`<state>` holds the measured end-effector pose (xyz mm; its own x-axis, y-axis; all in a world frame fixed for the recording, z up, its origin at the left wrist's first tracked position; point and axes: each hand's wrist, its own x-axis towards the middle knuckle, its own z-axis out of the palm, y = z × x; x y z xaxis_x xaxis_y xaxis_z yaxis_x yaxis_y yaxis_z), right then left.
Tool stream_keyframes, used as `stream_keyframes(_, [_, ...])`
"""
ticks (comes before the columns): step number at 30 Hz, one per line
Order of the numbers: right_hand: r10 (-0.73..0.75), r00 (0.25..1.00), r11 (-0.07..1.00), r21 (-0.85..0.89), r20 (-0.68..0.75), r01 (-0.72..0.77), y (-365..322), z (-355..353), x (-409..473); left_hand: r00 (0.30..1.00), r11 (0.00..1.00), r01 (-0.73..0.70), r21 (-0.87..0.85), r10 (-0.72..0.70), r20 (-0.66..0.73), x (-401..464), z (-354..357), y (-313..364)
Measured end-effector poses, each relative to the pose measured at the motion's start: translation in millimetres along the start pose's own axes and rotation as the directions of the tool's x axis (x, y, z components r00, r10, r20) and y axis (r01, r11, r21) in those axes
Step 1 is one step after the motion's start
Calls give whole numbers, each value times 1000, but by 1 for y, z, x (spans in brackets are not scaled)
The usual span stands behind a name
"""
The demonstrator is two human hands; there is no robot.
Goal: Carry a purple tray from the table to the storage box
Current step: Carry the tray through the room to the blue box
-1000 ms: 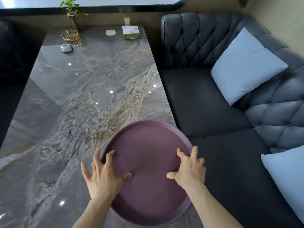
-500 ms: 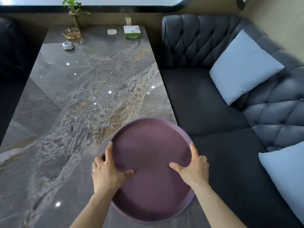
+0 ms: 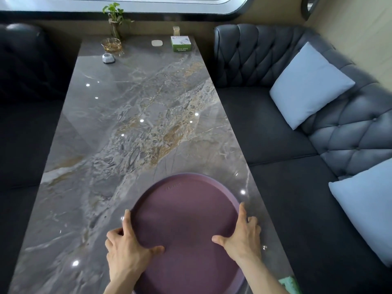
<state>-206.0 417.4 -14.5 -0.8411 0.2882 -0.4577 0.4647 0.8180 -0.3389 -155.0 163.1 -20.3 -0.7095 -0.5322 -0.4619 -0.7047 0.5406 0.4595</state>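
A round purple tray [image 3: 184, 211] lies at the near end of the grey marble table [image 3: 127, 134], close to its right edge. My left hand [image 3: 127, 251] grips the tray's left rim, thumb on the inside and fingers curled around the outside. My right hand [image 3: 239, 236] holds the right rim the same way, thumb resting inside the tray. The tray's near edge runs out of the bottom of the view. No storage box is visible.
A dark tufted sofa [image 3: 275, 128] with two pale blue cushions [image 3: 309, 83] runs along the table's right side. At the far end stand a plant in a vase [image 3: 114, 20], a glass bowl [image 3: 111, 44], a small white device [image 3: 108, 58] and a green box [image 3: 181, 43].
Both hands went from lying spread over the tray to closing on its left and right rims. The view has pulled back, showing more of the table.
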Motion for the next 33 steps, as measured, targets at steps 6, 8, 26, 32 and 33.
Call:
stream_keyframes(6, [5, 1000, 1000, -3, 16, -5, -15, 24, -65, 1000, 1000, 25, 1, -25, -1, -26, -49, -55])
stream_keyframes(8, [-22, 1000, 999, 32, 12, 22, -27, 25, -82, 1000, 1000, 9, -16, -10, -18, -32, -70, -66])
stream_keyframes(26, [-262, 912, 946, 103, -315, 307, -190, -128, -212, 906, 928, -337, -157, 275, -323, -69, -307, -16])
stream_keyframes(32, [-247, 890, 942, 120, -382, 313, -200, -169, -238, 883, 898, -405, -168, 338, -325, -83, -343, 9])
stream_keyframes(33, [-239, 887, 944, 118, -396, 307, -198, -175, -242, 882, 895, -413, -168, 346, -321, -86, -345, 13])
